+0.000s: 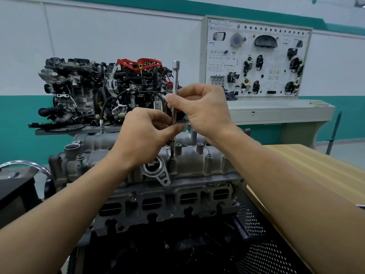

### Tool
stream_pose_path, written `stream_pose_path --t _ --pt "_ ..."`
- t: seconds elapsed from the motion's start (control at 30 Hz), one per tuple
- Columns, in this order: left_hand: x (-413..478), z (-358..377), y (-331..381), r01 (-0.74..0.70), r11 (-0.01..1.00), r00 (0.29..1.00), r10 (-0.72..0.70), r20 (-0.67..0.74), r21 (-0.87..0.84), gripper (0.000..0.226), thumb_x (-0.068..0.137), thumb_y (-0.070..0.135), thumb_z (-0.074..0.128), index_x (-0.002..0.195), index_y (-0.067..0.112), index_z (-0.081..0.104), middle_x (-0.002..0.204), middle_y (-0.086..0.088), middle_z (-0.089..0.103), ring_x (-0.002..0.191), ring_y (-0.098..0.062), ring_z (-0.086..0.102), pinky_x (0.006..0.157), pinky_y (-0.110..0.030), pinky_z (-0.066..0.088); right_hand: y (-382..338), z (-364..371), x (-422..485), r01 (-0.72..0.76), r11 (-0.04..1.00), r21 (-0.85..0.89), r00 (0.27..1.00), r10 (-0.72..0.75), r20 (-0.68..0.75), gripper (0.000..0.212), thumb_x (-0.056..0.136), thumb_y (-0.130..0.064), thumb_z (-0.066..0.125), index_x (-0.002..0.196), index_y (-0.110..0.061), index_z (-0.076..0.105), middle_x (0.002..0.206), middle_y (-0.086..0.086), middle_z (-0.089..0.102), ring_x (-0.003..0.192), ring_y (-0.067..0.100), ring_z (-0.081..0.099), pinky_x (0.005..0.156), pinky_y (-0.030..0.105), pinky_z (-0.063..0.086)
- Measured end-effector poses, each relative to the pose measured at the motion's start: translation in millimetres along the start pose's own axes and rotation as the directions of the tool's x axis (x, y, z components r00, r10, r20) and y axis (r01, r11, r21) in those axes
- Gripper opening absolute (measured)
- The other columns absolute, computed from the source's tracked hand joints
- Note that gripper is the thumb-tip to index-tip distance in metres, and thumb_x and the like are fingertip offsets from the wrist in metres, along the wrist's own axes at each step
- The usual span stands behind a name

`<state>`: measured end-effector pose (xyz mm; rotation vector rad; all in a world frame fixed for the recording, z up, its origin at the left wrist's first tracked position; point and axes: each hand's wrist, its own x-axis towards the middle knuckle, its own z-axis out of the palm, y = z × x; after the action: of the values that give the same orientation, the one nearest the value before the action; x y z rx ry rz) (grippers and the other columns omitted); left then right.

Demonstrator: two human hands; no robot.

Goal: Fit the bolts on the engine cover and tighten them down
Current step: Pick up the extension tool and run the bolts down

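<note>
Left hand (146, 133), right hand (201, 109) (pinching), one bar (175, 78)

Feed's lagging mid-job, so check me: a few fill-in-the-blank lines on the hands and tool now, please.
1. The socket driver stands ___ over the engine cover.
2. The right hand grips it ___ the left hand.
3. The wooden table lies on the person's ___ side.
Missing: upright; above; right.

White upright training board (276, 65) w/ mounted car parts had a black Chinese heading (274, 29) at top, starting "发动机"; remaining chars & small print too blurred.
</note>
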<state>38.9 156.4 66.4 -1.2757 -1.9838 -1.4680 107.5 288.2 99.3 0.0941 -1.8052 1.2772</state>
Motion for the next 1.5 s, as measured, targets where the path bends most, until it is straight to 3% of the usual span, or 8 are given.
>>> stream_pose_path --t 0.13,0.23,0.33,0.43,0.6,1.1,1.33,1.5 --pt "0.2 0.0 1.1 0.002 1.0 0.998 -0.001 0.057 -0.016 0.01 0.09 0.019 0.074 0.083 0.012 0.075 0.069 0.001 0.076 0.063 -0.016 0.073 0.067 -0.041 0.061 3.0 -2.5 1.1 -0.002 1.0 -0.021 0.999 0.002 -0.035 0.019 0.073 -0.023 0.088 0.077 -0.017 0.071 0.071 0.0 0.074 0.07 0.014 0.072 0.071 0.026 0.058" --pt "2.0 -3.8 0.6 0.018 1.0 0.986 -0.014 0.166 -0.025 0.015 0.098 0.012 0.061 0.092 0.008 0.074 0.079 0.003 0.078 0.075 -0.014 0.075 0.076 -0.041 0.061 -1.9 -1.2 1.8 0.0 1.0 -0.017 0.993 0.002 0.117 0.009 0.092 -0.023 0.071 0.085 -0.017 0.072 0.079 0.002 0.076 0.073 0.012 0.07 0.067 0.023 0.054" --pt "2.9 -4.6 0.8 0.037 0.998 0.98 -0.029 0.198 -0.04 0.023 0.099 0.019 0.059 0.093 0.002 0.074 0.082 -0.001 0.078 0.081 -0.026 0.075 0.079 -0.051 0.059 -5.9 -0.8 2.1 -0.037 0.998 0.042 0.974 0.026 0.224 0.024 0.101 -0.013 0.055 0.084 -0.014 0.071 0.08 0.005 0.076 0.072 0.019 0.071 0.064 0.03 0.059" --pt "1.5 -2.8 0.8 0.022 0.998 0.987 -0.013 0.159 -0.058 0.024 0.091 0.031 0.072 0.089 0.008 0.076 0.076 -0.01 0.076 0.075 -0.036 0.073 0.072 -0.056 0.059 -4.5 0.5 1.5 0.055 0.998 -0.013 0.985 -0.052 0.162 0.024 0.097 -0.009 0.061 0.076 -0.013 0.072 0.073 0.006 0.075 0.065 0.018 0.071 0.066 0.031 0.059" --pt "0.2 0.4 -0.1 0.009 1.0 1.0 -0.009 -0.008 -0.029 0.017 0.085 0.023 0.079 0.076 0.009 0.076 0.062 -0.004 0.073 0.056 -0.026 0.072 0.056 -0.048 0.06 2.5 14.1 -3.5 0.23 0.966 -0.117 0.972 -0.233 -0.012 0.025 0.091 -0.008 0.067 0.067 -0.013 0.073 0.06 0.001 0.071 0.049 0.009 0.063 0.055 0.027 0.055" --pt "5.3 -6.4 8.2 0.072 0.997 0.993 -0.068 0.098 -0.034 0.022 0.089 0.02 0.073 0.08 -0.001 0.072 0.068 -0.016 0.073 0.061 -0.035 0.071 0.055 -0.046 0.061 0.1 11.4 0.5 0.271 0.938 -0.215 0.962 -0.271 0.032 0.02 0.094 -0.014 0.066 0.079 -0.005 0.076 0.066 0.003 0.073 0.059 0.002 0.068 0.06 0.027 0.058" --pt "13.7 -12.9 9.9 0.161 0.971 0.889 -0.22 0.402 0.174 0.01 0.089 0.019 0.075 0.088 0.01 0.072 0.071 -0.004 0.077 0.065 -0.02 0.075 0.073 -0.045 0.063 -1.9 9.2 2.3 0.167 0.978 -0.126 0.986 -0.165 0.026 0.017 0.094 -0.011 0.066 0.08 -0.006 0.075 0.068 0.009 0.074 0.054 0.019 0.068 0.061 0.043 0.061" --pt "4.9 -12.2 9.1 0.025 0.992 0.939 -0.066 0.337 0.125 0.01 0.088 0.021 0.076 0.09 0.012 0.074 0.072 0.002 0.077 0.064 -0.013 0.074 0.069 -0.039 0.062 -7.1 3.8 -9.0 0.267 0.962 -0.065 0.964 -0.266 0.023 0.016 0.094 -0.01 0.065 0.08 -0.01 0.072 0.067 0.004 0.073 0.055 0.012 0.067 0.057 0.029 0.057"
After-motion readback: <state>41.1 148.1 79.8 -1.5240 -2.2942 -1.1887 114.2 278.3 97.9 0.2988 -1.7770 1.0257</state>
